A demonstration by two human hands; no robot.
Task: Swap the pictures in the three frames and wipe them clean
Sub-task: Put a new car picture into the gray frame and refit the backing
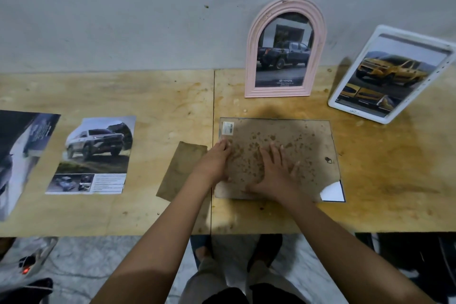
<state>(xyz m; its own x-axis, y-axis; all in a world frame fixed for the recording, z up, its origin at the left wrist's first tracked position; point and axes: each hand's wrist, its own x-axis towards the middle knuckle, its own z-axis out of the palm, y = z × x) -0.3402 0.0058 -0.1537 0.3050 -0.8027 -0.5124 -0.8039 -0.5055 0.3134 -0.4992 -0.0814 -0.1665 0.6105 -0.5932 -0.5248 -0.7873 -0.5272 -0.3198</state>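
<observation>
Frame back (296, 145), leftmost picture (19, 155) cut off

The print (17, 155) at the worktop's left edge is running out of view. The white frame (392, 74) is getting clipped at right. The left hand (213, 163) and right hand (276, 175) are covering part of the board (308, 145), its label (228, 128) showing too small to read.

One head-worn camera is looking forward and steeply down over the counter (148, 96), facing the wall (123, 7) behind it. It is sitting close: both forearms are entering from the bottom edge, with the left hand (214, 160) and right hand (274, 173) near centre. The floor (98, 266) is showing below the counter's near edge.
</observation>
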